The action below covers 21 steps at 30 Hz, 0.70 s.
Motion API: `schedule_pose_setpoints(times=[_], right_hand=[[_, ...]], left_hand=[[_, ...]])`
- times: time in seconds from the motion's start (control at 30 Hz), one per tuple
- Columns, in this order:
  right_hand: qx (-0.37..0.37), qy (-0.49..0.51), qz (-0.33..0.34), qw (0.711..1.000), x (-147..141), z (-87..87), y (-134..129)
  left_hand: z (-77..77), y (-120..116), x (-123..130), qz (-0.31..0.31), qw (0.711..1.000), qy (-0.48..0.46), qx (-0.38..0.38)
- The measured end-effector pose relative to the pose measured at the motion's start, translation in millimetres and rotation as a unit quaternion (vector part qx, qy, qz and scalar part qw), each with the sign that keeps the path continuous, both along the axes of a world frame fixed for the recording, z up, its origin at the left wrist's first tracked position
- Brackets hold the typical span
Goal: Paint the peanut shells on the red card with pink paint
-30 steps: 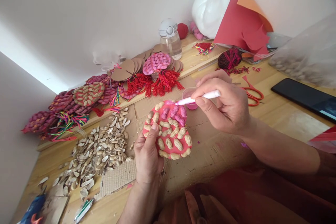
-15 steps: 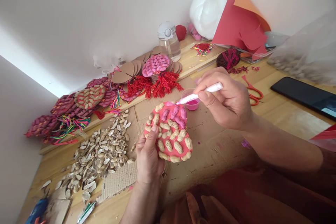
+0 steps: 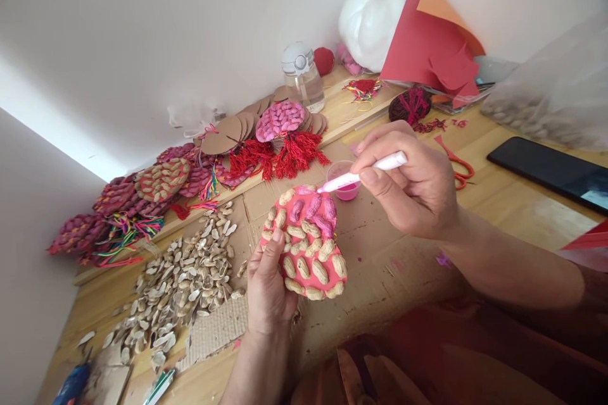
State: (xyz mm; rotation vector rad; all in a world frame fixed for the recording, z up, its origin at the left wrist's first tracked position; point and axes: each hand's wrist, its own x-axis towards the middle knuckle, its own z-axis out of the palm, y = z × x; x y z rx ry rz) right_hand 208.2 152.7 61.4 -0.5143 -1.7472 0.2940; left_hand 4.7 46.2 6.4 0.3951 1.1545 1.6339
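Note:
My left hand holds a red round piece covered with peanut shells, its thumb on the front face at the left edge. Several shells near the upper right are pink; the others are natural tan. In my right hand is a white pen-like marker, pinched between thumb and fingers. Its pink tip touches or nearly touches the top edge of the piece. Just behind the marker stands a small clear cup with pink liquid.
Loose peanut shells lie left on cardboard. Behind are finished shell ornaments, red tassels and a bottle. At right are orange scissors, a phone and a bag of peanuts.
The marker tip has shifted slightly left along the top of the piece, and the piece has tilted slightly. Both hands keep their hold. The whole view has moved a little.

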Motion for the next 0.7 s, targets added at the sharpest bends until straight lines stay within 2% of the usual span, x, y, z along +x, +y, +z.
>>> schedule_pose_setpoints(times=[0.2,0.37,0.7], right_hand=[[-0.001,0.003,0.009,1.000,-0.2,-1.1,0.9],[0.017,0.016,-0.008,1.000,-0.2,1.2,2.0],[0.000,0.019,0.013,1.000,0.5,-1.2,2.6]], left_hand=[[1.3,-0.4,0.5,-0.012,1.000,-0.018,-0.010],[2.5,-0.2,0.1,-0.018,0.999,-0.027,-0.023],[3.0,-0.2,0.2,-0.026,0.999,-0.038,-0.028]])
